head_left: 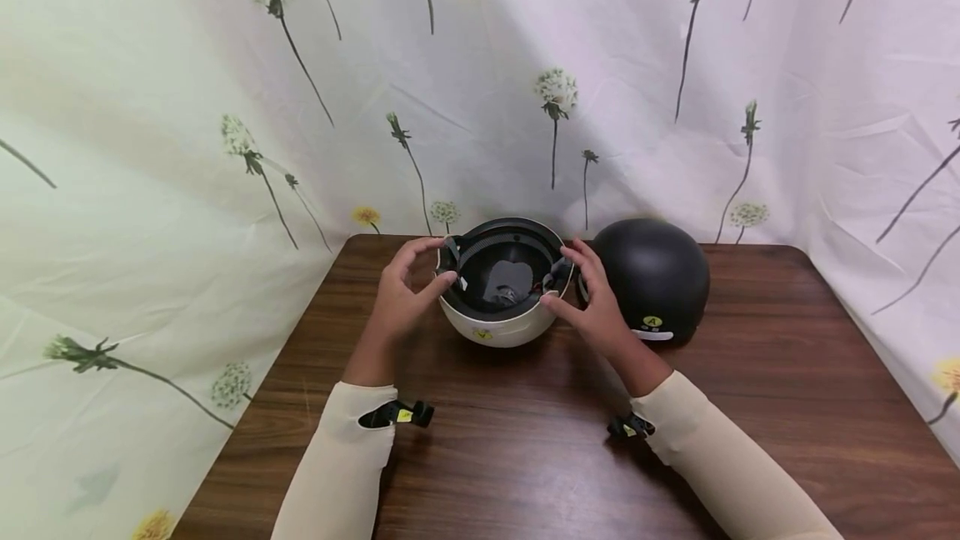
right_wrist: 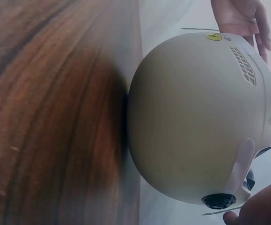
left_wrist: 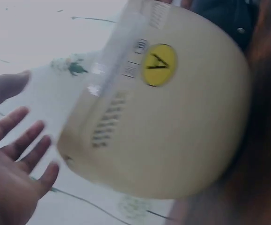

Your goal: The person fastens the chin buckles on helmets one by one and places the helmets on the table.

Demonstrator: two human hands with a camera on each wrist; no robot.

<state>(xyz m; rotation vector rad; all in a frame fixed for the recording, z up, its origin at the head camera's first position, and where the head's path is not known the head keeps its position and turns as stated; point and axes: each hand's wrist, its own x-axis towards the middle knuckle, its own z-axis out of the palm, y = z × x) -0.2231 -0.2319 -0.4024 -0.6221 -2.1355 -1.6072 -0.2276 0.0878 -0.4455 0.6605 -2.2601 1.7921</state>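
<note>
Cream helmet (head_left: 517, 330) sits upside down on the wood-grain table (head_left: 510, 448), dark interior (head_left: 491, 261) facing up. Left hand (head_left: 402, 298) is at its left rim, fingers loosely spread; right hand (head_left: 597, 298) is at the right rim, thumb and fingers spread too. Matte black helmet (head_left: 648, 273) sits just right of it.

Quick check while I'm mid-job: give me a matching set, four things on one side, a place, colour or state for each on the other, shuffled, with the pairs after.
Things
1. Cream helmet
2. Black helmet
3. Left hand
4. Tabletop

Descriptions
A. Brown, wood-grained
B. At the cream helmet's side away from the black helmet
C. Between the two hands, its opening facing up
D. Dome up, beside the right hand

Pairs: 1-C, 2-D, 3-B, 4-A
</note>
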